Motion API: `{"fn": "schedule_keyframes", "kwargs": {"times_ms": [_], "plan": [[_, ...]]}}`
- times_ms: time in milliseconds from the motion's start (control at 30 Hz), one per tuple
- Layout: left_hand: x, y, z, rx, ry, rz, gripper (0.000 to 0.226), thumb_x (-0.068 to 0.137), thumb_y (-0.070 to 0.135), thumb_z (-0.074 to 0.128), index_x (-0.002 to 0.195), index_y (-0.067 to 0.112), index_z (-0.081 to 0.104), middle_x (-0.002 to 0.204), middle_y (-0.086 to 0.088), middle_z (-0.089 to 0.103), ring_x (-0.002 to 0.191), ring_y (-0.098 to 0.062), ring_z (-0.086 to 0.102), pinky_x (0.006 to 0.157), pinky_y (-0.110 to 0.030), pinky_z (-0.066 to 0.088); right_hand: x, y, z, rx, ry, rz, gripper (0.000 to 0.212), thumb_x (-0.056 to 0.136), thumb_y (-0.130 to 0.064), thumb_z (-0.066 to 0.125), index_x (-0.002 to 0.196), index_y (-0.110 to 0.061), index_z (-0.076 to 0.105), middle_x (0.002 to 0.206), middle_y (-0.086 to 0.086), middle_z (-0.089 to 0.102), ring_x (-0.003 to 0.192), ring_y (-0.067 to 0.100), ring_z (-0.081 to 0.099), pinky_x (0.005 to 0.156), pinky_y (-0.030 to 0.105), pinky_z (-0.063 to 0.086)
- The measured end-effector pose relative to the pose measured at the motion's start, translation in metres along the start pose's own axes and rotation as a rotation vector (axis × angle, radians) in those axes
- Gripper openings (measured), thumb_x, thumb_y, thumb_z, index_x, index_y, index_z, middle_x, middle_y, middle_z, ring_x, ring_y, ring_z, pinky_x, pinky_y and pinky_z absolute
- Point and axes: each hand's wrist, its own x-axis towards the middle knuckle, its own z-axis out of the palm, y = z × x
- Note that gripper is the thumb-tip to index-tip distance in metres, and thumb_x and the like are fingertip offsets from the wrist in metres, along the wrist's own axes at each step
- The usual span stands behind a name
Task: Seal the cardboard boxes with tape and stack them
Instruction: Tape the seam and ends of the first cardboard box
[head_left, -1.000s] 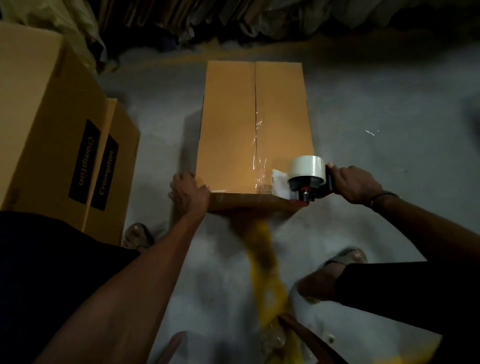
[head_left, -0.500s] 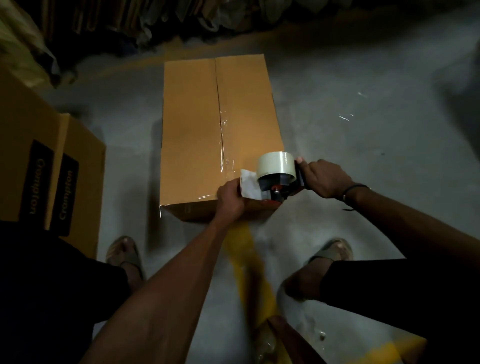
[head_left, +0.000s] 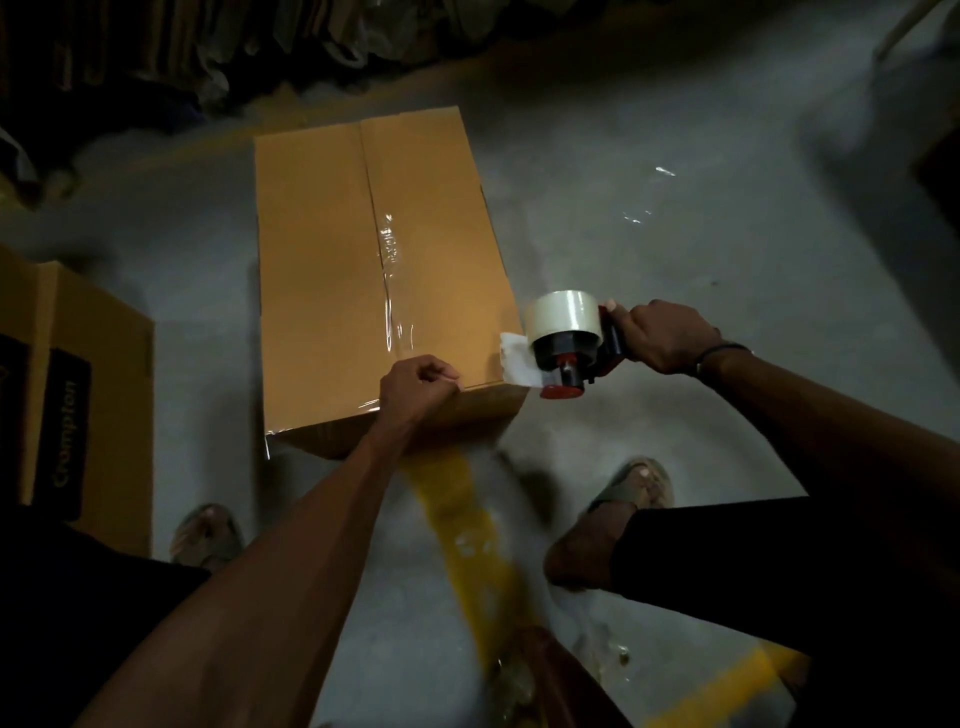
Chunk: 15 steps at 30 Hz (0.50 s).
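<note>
A long brown cardboard box (head_left: 322, 270) lies on the grey floor, its top flaps closed, with clear tape (head_left: 390, 291) glinting along the near part of the centre seam. My right hand (head_left: 662, 335) grips the handle of a red and black tape dispenser (head_left: 569, 345) carrying a whitish roll, held just off the box's near right corner. A short flap of tape hangs from the dispenser by the corner. My left hand (head_left: 415, 387) rests with curled fingers on the box's near edge, pinching the tape there.
Printed cardboard boxes (head_left: 78, 395) stand at the left. A yellow line (head_left: 462, 525) is painted on the floor under me, between my two sandalled feet. Dark clutter lines the far wall. Bits of clear tape lie on the floor at the right.
My left hand slid from the box's near left corner to the middle of the near edge. The dispenser has moved right, off the box's corner.
</note>
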Motion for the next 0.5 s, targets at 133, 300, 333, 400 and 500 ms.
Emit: {"fn": "schedule_keyframes", "kwargs": {"times_ms": [133,300,333,400,500], "plan": [[0.009,0.037,0.000,-0.082,-0.085,-0.194,0.077,0.054,0.088,0.064,0.092,0.022,0.079,0.091,0.002,0.078,0.098,-0.027,0.071,0.103,-0.048,0.050,0.010,-0.008,0.005,-0.013,-0.001,-0.029,0.086,0.096,-0.067,-0.003,0.076,-0.014,0.063,0.067,0.003,0.057,0.072,0.030,0.060,0.066,0.033,0.039],[-0.001,0.107,0.027,-0.297,-0.428,-0.194,0.101,0.050,0.088,0.074,0.127,0.025,0.057,0.116,-0.006,0.070,0.099,-0.020,0.071,0.080,-0.034,0.057,0.022,-0.009,-0.004,0.001,-0.063,-0.034,0.065,0.108,-0.051,0.013,0.071,-0.018,0.055,0.066,0.002,0.052,0.070,0.027,0.053,0.070,0.035,0.040],[0.012,0.106,0.038,-0.324,-0.431,-0.222,0.116,0.041,0.089,0.079,0.132,0.021,0.056,0.123,-0.008,0.070,0.102,-0.024,0.072,0.085,-0.038,0.058,0.024,-0.009,-0.005,-0.002,-0.074,-0.036,0.064,0.108,-0.051,0.013,0.072,-0.019,0.055,0.067,0.003,0.053,0.071,0.027,0.052,0.070,0.035,0.040],[0.039,0.095,0.058,-0.333,-0.364,-0.286,0.144,0.024,0.091,0.083,0.144,0.019,0.050,0.136,-0.009,0.063,0.108,-0.030,0.069,0.094,-0.046,0.057,0.027,-0.010,-0.005,0.007,-0.085,-0.032,0.066,0.108,-0.051,0.013,0.072,-0.018,0.056,0.069,0.005,0.055,0.072,0.027,0.053,0.071,0.035,0.041],[0.019,0.115,0.054,-0.312,-0.240,-0.335,0.151,0.033,0.087,0.085,0.154,0.013,0.031,0.143,-0.008,0.050,0.110,-0.029,0.061,0.080,-0.036,0.055,0.028,-0.009,-0.005,0.071,-0.098,-0.003,0.070,0.109,-0.051,0.012,0.070,-0.017,0.059,0.066,0.003,0.058,0.066,0.021,0.055,0.072,0.036,0.046]]}}
